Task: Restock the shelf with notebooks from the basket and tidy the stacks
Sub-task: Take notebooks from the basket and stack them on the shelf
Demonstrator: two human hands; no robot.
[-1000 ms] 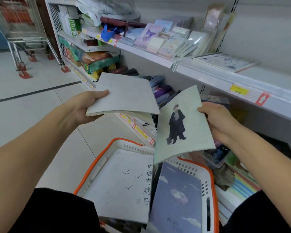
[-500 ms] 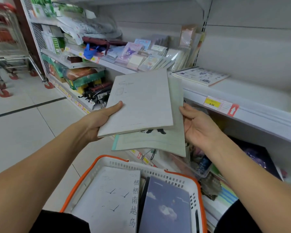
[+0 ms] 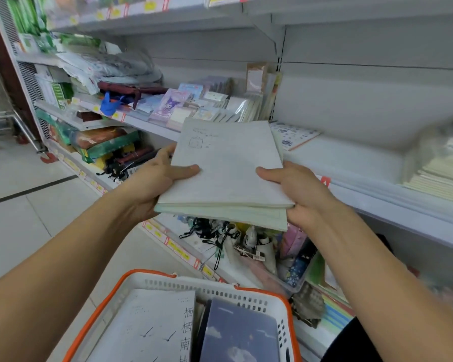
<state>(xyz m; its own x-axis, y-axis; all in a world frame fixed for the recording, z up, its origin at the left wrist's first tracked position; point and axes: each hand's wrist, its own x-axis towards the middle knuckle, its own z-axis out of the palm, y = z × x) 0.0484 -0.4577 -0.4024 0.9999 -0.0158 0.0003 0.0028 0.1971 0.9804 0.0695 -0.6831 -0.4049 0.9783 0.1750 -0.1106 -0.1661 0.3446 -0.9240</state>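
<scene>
Two pale notebooks [image 3: 228, 165] lie stacked flat between my hands, in front of the middle shelf [image 3: 356, 163]. My left hand [image 3: 158, 178] grips the stack's left edge, thumb on top. At the stack's right edge my right hand [image 3: 296, 189] holds it the same way. Below, a white basket with an orange rim [image 3: 236, 292] holds a white notebook with birds and Chinese characters [image 3: 152, 327] and a dark blue notebook [image 3: 239, 335]. One printed notebook [image 3: 296, 135] lies on the shelf behind the stack.
Blurred stacks of pale notebooks [image 3: 439, 171] sit on the shelf at right. Stationery packs [image 3: 215, 103] crowd the shelf's left part. The lower shelf holds small items and a clear bin [image 3: 249, 239]. A shopping cart [image 3: 0, 111] stands at far left on the tiled floor.
The two notebooks, apart a second ago, are now squared into one stack held by both hands. The stack has risen and moved toward the shelf; my view has tilted up.
</scene>
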